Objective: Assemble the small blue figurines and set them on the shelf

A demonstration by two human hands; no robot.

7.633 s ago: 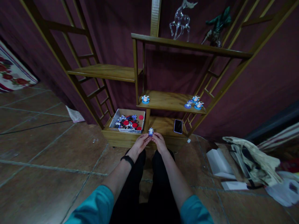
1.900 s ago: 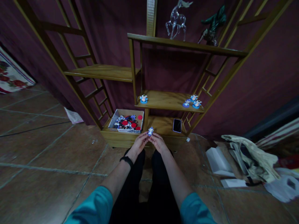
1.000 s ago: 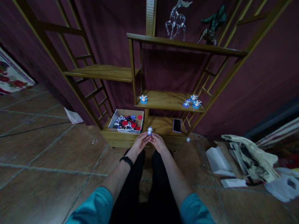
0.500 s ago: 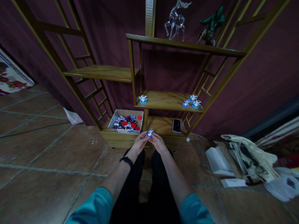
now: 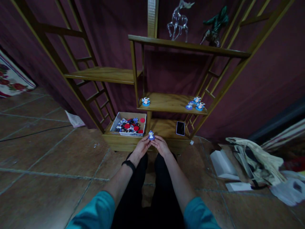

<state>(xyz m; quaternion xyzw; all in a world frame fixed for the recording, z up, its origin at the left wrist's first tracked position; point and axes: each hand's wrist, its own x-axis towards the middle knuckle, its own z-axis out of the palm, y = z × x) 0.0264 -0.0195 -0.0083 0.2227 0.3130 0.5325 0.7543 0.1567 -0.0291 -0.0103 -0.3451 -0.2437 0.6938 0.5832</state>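
One purple-and-white figurine, upright, held by its base between left hand and right hand; one open box of jumbled figurines and red discs, lowest tier, left; one phone, flat, same tier, right; four figurines, shelf above, one near the left end, three grouped at the right; one clear deer statuette and one dark green statuette, top shelf.

Head camera looks forward and down onto the shelf unit

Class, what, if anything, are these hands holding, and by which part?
A small figurine, held by its purple base between the fingers of the left hand and the right hand.
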